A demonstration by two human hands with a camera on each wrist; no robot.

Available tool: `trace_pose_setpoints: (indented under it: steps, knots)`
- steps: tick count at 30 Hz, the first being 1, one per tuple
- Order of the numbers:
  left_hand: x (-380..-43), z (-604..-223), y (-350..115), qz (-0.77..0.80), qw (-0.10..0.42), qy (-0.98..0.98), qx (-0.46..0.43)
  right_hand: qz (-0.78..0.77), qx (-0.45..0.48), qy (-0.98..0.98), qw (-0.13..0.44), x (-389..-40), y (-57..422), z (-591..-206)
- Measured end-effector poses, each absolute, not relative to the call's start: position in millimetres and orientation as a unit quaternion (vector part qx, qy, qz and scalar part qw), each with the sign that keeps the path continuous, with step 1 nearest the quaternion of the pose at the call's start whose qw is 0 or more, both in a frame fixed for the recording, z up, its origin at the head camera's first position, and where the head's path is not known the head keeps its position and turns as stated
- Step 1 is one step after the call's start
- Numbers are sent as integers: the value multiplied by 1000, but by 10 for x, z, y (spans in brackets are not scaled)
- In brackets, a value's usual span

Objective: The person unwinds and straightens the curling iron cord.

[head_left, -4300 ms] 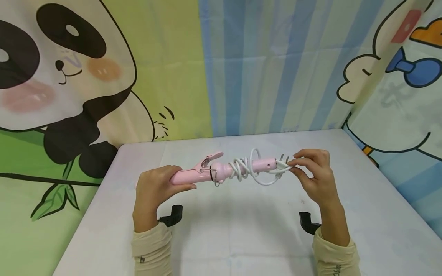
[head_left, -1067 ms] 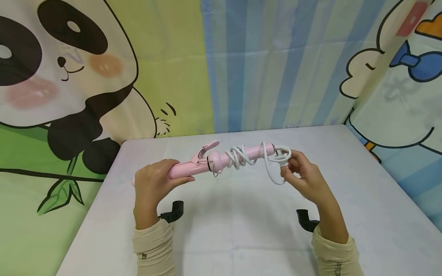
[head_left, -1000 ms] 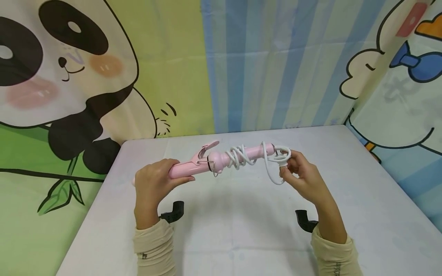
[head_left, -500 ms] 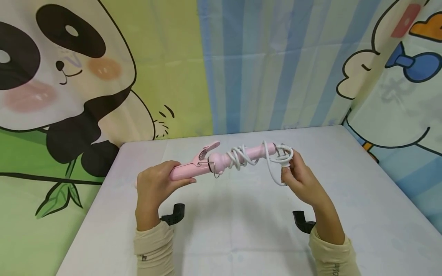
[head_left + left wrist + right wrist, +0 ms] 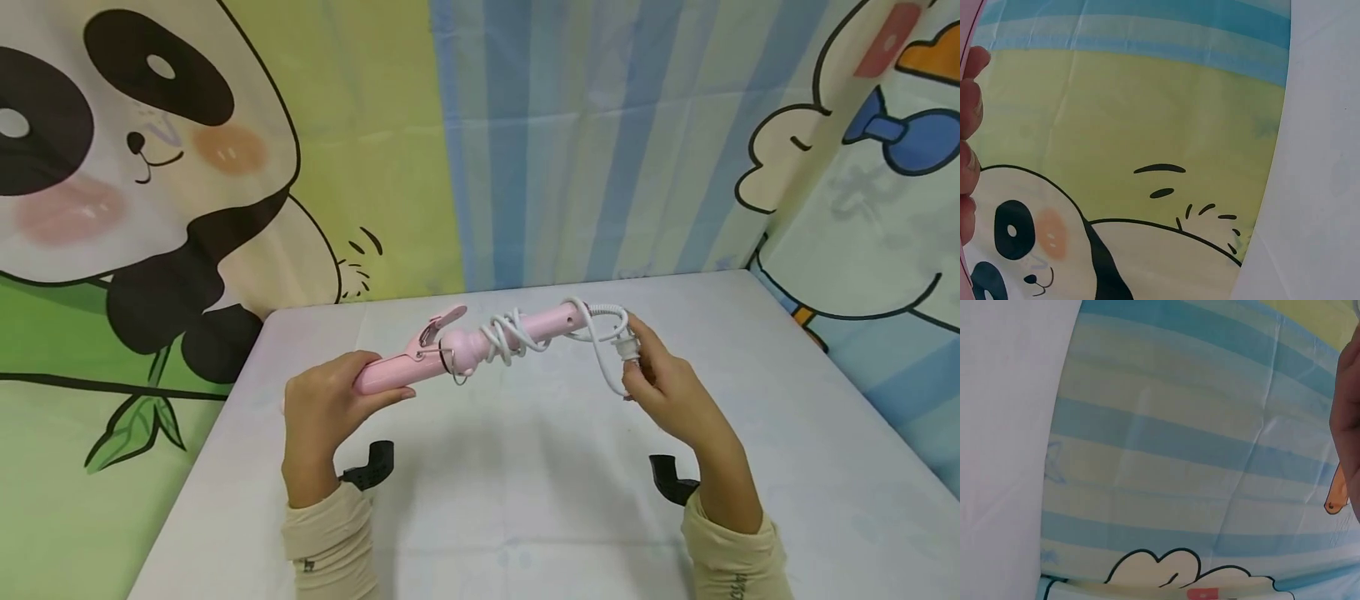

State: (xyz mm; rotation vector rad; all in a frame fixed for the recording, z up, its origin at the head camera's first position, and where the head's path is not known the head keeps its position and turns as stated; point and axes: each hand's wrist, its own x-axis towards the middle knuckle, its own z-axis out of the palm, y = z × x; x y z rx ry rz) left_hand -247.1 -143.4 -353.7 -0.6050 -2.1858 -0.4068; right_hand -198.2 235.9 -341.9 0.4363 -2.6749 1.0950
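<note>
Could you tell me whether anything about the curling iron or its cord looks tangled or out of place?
The white cord is coiled unevenly round the pink curling iron, with one slack loop hanging at the right hand, which pinches the plug end. The left hand grips the barrel. Nothing looks damaged.

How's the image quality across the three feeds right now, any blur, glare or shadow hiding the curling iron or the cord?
Head view: evenly lit and sharp, only soft shadows on the table; curling iron, cord, left hand and right hand all clear. Left wrist view: mostly backdrop, fingertips cropped and blurry at the edge. Right wrist view: backdrop, with only a dim edge of the hand.
</note>
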Motion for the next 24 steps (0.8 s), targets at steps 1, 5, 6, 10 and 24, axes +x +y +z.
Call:
trace_pose_setpoints:
  steps: [1, 5, 6, 10, 24]
  knots:
    - [-2471, -3534, -1430, -164, 408, -865, -242, 381, 144, -908, 102, -1987, 2352, -3417]
    - [-2475, -3525, -1422, -169, 408, -864, -243, 427, 178, -879, 114, -2003, 2354, -3429]
    - [-2475, -3527, -1425, -169, 408, -865, -241, 445, 201, -865, 120, -2008, 2364, -3436]
    - [-2484, -3550, -1438, -158, 398, -873, -234, 499, 308, -800, 130, -2024, 2418, -3468]
    - [-2509, -3567, -1380, -156, 372, -876, -264, 496, 136, -819, 255, -2002, 2409, -3462]
